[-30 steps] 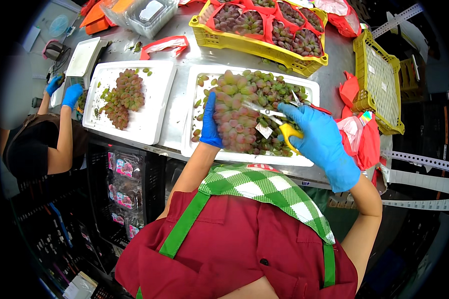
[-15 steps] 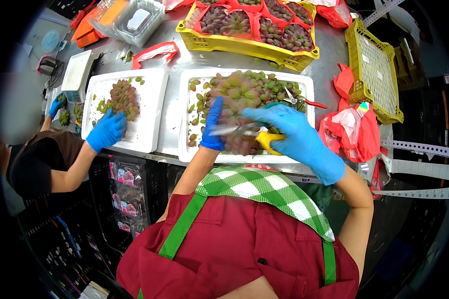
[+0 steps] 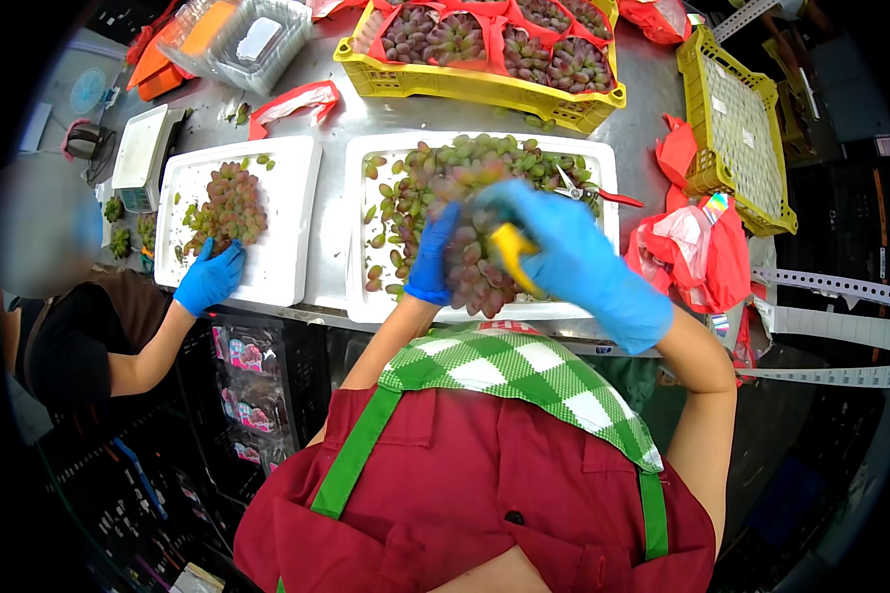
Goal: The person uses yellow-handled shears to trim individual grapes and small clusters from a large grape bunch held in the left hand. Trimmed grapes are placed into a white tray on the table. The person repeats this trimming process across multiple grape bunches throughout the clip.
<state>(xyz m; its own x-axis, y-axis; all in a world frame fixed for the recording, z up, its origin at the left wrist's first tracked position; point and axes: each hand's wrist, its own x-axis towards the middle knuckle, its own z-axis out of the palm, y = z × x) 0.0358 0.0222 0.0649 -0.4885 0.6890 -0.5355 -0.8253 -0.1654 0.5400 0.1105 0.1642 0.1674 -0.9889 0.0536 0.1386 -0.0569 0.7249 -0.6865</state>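
Observation:
Both my hands wear blue gloves over a white tray [image 3: 358, 272]. My left hand [image 3: 431, 261] is closed on the left side of a reddish-green grape bunch [image 3: 477, 279] and steadies it at the tray's near side. In my right hand [image 3: 574, 252], smeared by motion, are yellow-handled scissors [image 3: 510, 253] held at the bunch's right side; their blades cannot be made out. Many green and reddish grapes [image 3: 494, 153] lie behind the bunch in the tray. Red-handled snips [image 3: 618, 198] rest open across the tray's right rim.
At the left, a co-worker's gloved hand [image 3: 211, 277] touches a grape bunch [image 3: 235, 203] in another white tray [image 3: 292, 217]. A scale [image 3: 140, 158] stands beyond it. Behind my tray is a yellow crate [image 3: 475, 87] of bagged grapes; red bags [image 3: 697, 262] and another crate [image 3: 737, 148] are right.
My right hand has turned and shifted slightly left with the scissors; their blades no longer show. The co-worker's gloved hand has moved to the near edge of its bunch.

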